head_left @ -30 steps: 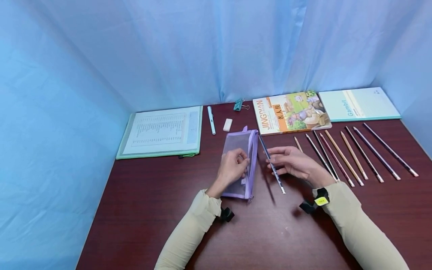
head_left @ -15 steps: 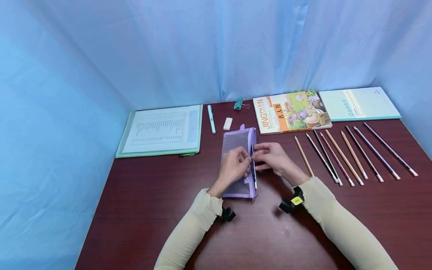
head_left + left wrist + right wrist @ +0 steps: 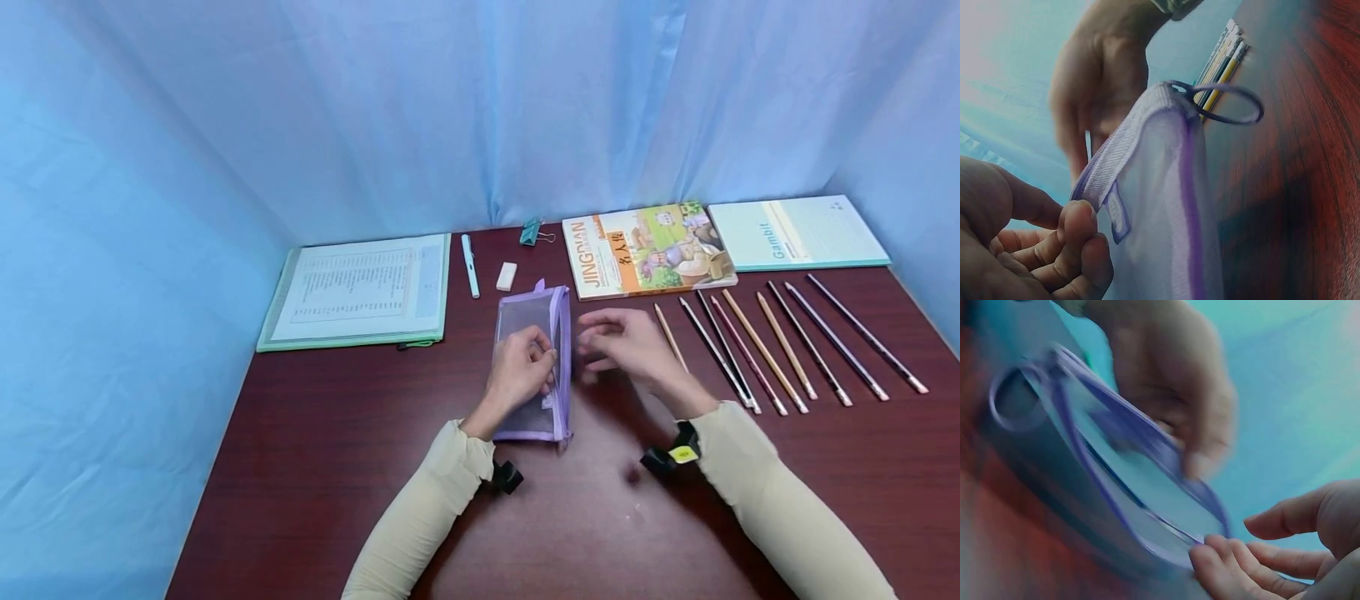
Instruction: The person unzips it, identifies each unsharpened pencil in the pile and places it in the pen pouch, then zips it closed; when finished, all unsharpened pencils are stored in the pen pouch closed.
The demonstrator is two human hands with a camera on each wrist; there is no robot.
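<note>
A purple mesh pencil case with a zipper lies on the table. Its top edge is pinched between the thumb and finger of my left hand, plainly seen in the left wrist view. In the right wrist view the zip mouth gapes, and a dark slim pencil lies inside, partly blurred. Just right of the case is my right hand, fingers relaxed and apart from the thumb, holding nothing. Several pencils are laid side by side to the right of that hand.
Along the back stand a document pouch, a light blue pen, a white eraser, a teal binder clip, an illustrated book and a pale notebook. Blue curtains enclose the table.
My right hand carried a dark patterned pencil leftward into the case, let go of it, and has drawn back slightly to the right. The left hand has kept its pinch on the case.
</note>
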